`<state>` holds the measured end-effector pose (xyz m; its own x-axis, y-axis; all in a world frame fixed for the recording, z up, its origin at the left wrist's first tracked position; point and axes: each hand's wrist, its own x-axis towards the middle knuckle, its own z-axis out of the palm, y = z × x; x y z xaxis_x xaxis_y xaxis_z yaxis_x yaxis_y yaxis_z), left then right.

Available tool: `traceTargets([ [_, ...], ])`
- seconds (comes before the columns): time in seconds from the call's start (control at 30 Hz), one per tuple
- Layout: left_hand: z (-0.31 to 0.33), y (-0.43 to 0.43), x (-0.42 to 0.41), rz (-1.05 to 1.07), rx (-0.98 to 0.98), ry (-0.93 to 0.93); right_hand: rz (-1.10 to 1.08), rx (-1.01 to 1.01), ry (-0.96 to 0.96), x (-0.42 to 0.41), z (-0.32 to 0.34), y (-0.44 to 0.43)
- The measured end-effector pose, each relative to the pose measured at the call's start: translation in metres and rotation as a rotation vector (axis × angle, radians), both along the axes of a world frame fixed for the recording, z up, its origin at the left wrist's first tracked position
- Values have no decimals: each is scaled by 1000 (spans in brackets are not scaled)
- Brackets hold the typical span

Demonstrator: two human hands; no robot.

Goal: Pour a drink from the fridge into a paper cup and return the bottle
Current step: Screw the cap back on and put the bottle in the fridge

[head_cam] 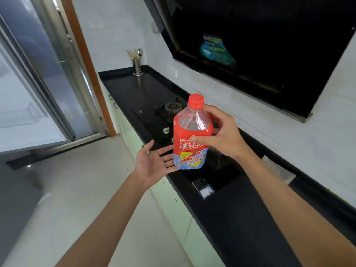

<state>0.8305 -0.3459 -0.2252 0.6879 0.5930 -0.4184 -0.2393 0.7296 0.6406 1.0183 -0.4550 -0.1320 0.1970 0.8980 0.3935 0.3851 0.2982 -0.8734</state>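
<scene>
Bottle (pixel 185 143) between hands (pixel 154 160) (pixel 221 135) above counter (pixel 240 212); utensil holder (pixel 137 67) on counter behind.

Bare to the fingertips on both sides. Left forearm (pixel 109 218) and right forearm (pixel 298 214) long and slender, uncovered from the bottom edge of the view up to narrow wrists. Left hand (pixel 154 160) bare, with faint creases across the palm. Right hand (pixel 221 135) bare as well, with a short, trimmed thumbnail.
</scene>
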Motion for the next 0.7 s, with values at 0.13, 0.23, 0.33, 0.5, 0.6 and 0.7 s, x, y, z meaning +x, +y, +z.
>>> traceTargets([
  [0.13,6,26,-61,82,6,12,85,-8,41,-48,5,41],
  [0.23,8,45,-111,125,8,5,127,-17,65,-88,9,71],
  [0.33,16,61,-162,168,18,-17,178,-19,81,-132,16,98],
  [0.5,33,86,-239,241,48,-46,268,-19,64,-202,31,139],
  [0.6,41,91,-281,309,55,-67,314,-15,65,-241,40,161],
  [0.7,46,94,-318,388,59,-81,375,-2,70,-275,46,180],
])
